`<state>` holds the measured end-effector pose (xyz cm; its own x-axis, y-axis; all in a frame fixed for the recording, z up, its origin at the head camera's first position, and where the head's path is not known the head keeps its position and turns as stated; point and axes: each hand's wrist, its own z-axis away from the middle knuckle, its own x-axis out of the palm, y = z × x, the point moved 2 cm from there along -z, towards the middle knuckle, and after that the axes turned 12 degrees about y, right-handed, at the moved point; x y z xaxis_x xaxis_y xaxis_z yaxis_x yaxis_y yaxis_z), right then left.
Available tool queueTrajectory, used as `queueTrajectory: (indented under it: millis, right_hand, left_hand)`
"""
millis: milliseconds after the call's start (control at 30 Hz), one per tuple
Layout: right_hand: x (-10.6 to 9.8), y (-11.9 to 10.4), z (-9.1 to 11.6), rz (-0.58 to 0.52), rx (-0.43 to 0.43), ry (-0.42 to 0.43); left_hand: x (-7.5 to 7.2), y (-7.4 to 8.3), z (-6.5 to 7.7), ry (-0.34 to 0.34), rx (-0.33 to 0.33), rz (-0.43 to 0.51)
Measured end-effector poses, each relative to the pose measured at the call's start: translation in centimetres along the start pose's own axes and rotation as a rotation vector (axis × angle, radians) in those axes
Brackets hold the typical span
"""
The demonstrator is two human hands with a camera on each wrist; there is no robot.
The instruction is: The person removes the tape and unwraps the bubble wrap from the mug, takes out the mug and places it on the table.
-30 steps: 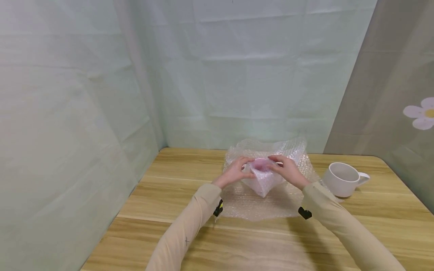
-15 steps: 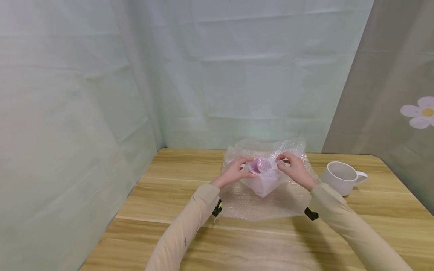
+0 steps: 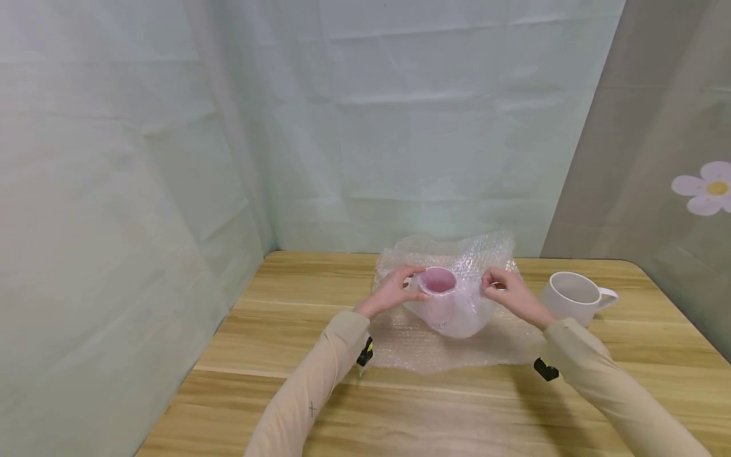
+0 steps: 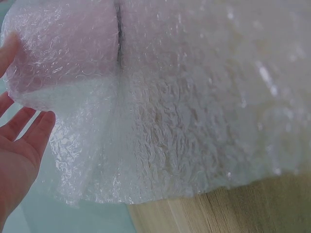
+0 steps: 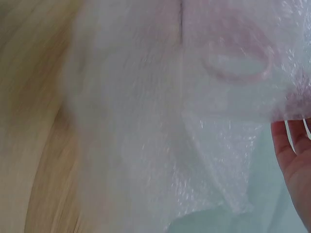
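Observation:
A pink mug (image 3: 437, 280) stands at the back middle of the table, its mouth uncovered and its sides in clear bubble wrap (image 3: 462, 317). The left hand (image 3: 395, 293) grips the mug through the wrap, thumb on the near side and fingers on the far side. To the right, the right hand (image 3: 510, 294) pinches the edge of the wrap, held away from the mug. The right wrist view shows the pink handle (image 5: 266, 65) through the film. In the left wrist view, the wrap covers the mug's side near the left hand (image 4: 22, 141).
A white mug (image 3: 573, 295) stands beside the right forearm, handle pointing right. More of the bubble wrap lies flat under the pink mug on the wooden table (image 3: 411, 412). Pale cloth (image 3: 422, 127) hangs behind and to the left.
The right hand has moved from the mug's mouth out to the right, drawing the wrap edge off the opening. The mug's mouth now shows fully. The left hand stays in place.

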<state>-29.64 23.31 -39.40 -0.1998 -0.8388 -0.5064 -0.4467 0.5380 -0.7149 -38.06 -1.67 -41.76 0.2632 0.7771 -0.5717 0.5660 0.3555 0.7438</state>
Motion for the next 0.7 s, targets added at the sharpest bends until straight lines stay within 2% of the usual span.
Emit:
queueTrajectory:
  millis: [233, 467, 700]
  right_hand:
    - [-1.0, 0.4, 0.8, 0.049, 0.070, -0.034]
    - [-1.6, 0.4, 1.0, 0.150, 0.041, -0.063]
    - [-1.7, -0.3, 0.6, 0.089, 0.055, -0.116]
  left_hand:
    - [-0.1, -0.1, -0.1, -0.003, -0.001, -0.003]
    - [-0.1, -0.1, 0.0, -0.001, -0.005, 0.002]
    - [0.0, -0.2, 0.0, 0.004, 0.006, 0.000]
